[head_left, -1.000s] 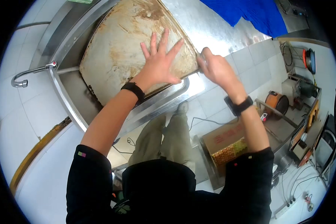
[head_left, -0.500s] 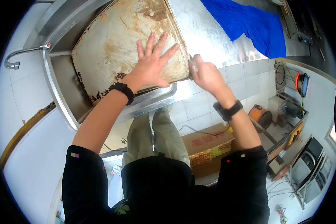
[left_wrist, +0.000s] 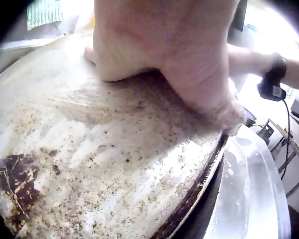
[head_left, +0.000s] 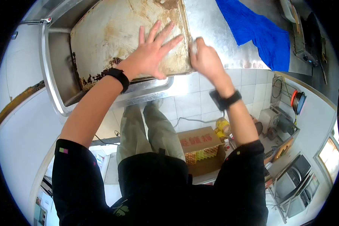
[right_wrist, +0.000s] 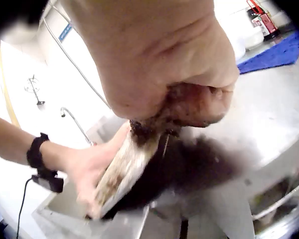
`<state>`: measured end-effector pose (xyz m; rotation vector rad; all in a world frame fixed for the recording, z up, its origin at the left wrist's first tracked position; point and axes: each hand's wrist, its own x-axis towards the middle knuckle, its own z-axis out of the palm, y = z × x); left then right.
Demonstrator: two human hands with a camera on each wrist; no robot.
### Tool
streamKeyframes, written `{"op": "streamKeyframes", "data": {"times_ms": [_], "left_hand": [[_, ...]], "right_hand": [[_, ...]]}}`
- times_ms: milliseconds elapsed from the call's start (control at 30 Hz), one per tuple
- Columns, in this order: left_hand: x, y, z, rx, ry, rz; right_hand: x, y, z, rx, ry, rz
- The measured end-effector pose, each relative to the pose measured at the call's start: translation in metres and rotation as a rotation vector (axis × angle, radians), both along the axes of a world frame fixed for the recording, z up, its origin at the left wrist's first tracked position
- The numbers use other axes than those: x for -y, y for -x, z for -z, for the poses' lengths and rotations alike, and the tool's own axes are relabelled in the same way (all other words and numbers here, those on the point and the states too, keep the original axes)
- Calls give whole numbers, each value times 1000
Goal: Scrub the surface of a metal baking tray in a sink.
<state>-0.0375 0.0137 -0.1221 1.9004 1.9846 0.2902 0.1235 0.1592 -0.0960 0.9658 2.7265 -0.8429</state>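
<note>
A large flat baking tray [head_left: 98, 41], stained brown and with dark burnt patches along its near-left edge, lies tilted over a metal sink [head_left: 46, 67]. My left hand [head_left: 148, 56] rests on it with fingers spread and straight. At the tray's right edge, close above the near corner, my right hand [head_left: 209, 60] has its fingers curled round a small greyish scrubbing wad [head_left: 193, 48], mostly hidden in the grip and blurred. In the right wrist view the curled right hand [right_wrist: 164, 64] sits at the tray's edge, with dark grime around the fingers.
A metal counter [head_left: 203, 26] adjoins the sink on the right, with a blue cloth [head_left: 252, 34] on it. The tap [head_left: 45, 20] stands at the left. On the floor near my legs is an open cardboard box [head_left: 199, 139] with egg trays.
The right hand has shifted a little up the tray's right edge, away from the near corner. The left hand stays spread on the tray. The head view has turned somewhat.
</note>
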Motion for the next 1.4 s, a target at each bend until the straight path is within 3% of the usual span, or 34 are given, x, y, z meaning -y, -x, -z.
{"op": "streamKeyframes", "data": {"times_ms": [100,167,267,500,567,667,867,1100,1400], "left_hand": [[0,0,-1,0,-12,-1],[0,0,0,-10,-13,7],[0,0,0,1,-21,-6],[2,0,-2,3,-38,-10],[0,-1,-2,-2,-30,-11],[0,1,-5,8,16,-2],[-2,1,-9,-4,64,-1],[-1,1,-10,40,7,-22],[-2,6,-19,100,78,-10]], "right_hand": [[-6,10,0,-55,-40,-3],[10,-12,-7,61,70,11],[21,-34,-2,22,124,15],[-15,18,6,-92,-21,-23],[4,-5,-1,71,50,8],[18,-23,-10,118,66,-5],[-35,62,-1,5,-169,-15],[-16,33,-16,178,-38,-49],[-90,135,5,27,-242,-66]]}}
